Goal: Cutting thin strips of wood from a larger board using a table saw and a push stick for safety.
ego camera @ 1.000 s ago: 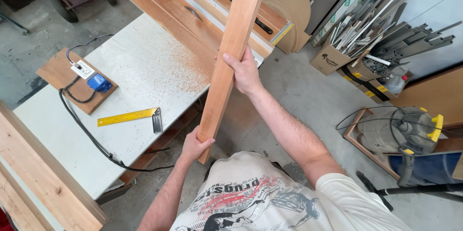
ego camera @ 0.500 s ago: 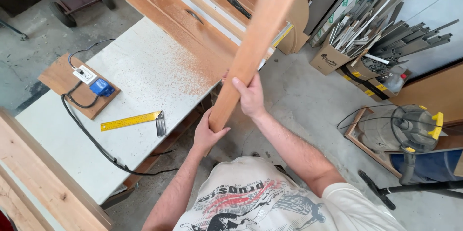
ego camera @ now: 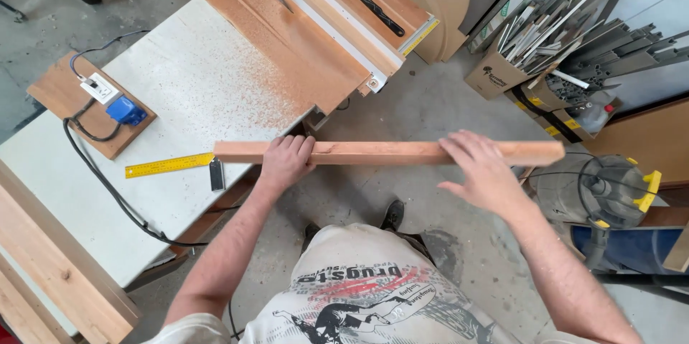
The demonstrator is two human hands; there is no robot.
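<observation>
Holding a long reddish wood board (ego camera: 387, 152) level across the front of the body, the person stands btwn the white worktable (ego camera: 179, 85) and a grey shop vac w/ yellow clips (ego camera: 610, 189). Left hand (ego camera: 286, 161) is wrapped round the board near its left third, fingers curled over the top edge, firm grasp. Right hand (ego camera: 482, 172) lies on the board's right part, fingers spread and mostly flat, palm partly off the wood; looks like a loose rest more than a clamp, though motion blur makes it hard to be sure. The board's left end hangs just over the table's near edge, right end reaches out over the vac.

On the table: a yellow square ruler (ego camera: 171, 165) w/ a dark metal head, just beside the board's left end. Farther back, a small plywood panel (ego camera: 72, 96) carrying a white outlet and a blue plug (ego camera: 126, 110), black cable (ego camera: 108, 186) trailing off along the tabletop. Sawdust is scattered toward the table saw (ego camera: 308, 35) at the far end. Cardboard box of metal offcuts (ego camera: 502, 71) sits on the concrete floor at right. Pale lumber (ego camera: 50, 265) sits at lower left.
</observation>
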